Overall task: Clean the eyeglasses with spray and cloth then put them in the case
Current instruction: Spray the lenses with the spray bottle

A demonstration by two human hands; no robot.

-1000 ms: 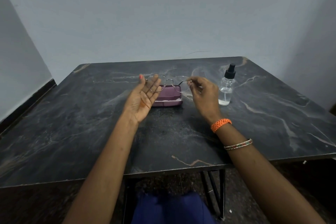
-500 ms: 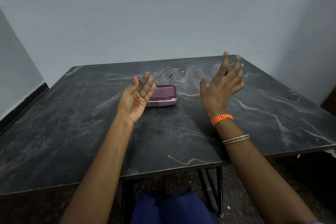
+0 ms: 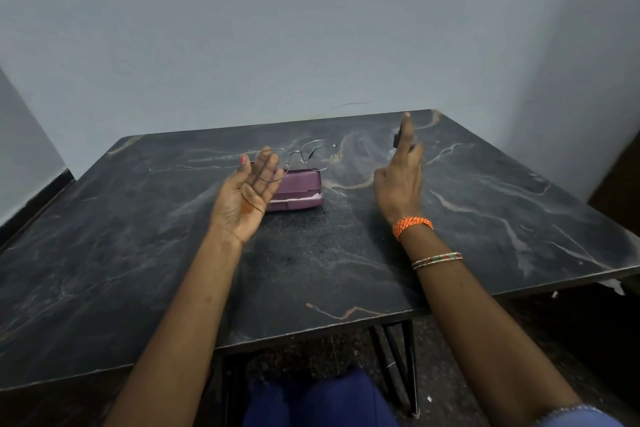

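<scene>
Thin metal-framed eyeglasses (image 3: 313, 153) hang in the air above the case, with my left hand (image 3: 247, 194) pinching them by their left side, palm up. The purple case (image 3: 301, 185) lies on the table just behind that hand, a pale strip (image 3: 299, 199) showing along its seam. My right hand (image 3: 398, 180) is wrapped around the spray bottle, index finger raised. Only the bottle's black cap (image 3: 397, 140) peeks out beside that finger. I cannot tell whether the bottle is lifted off the table.
The dark marble table (image 3: 138, 253) stands against a pale wall, its front edge near my knees. Black metal legs (image 3: 398, 357) show under the front edge.
My right hand let go of the eyeglasses, swung right and closed around the spray bottle. The left hand kept the glasses over the case.
</scene>
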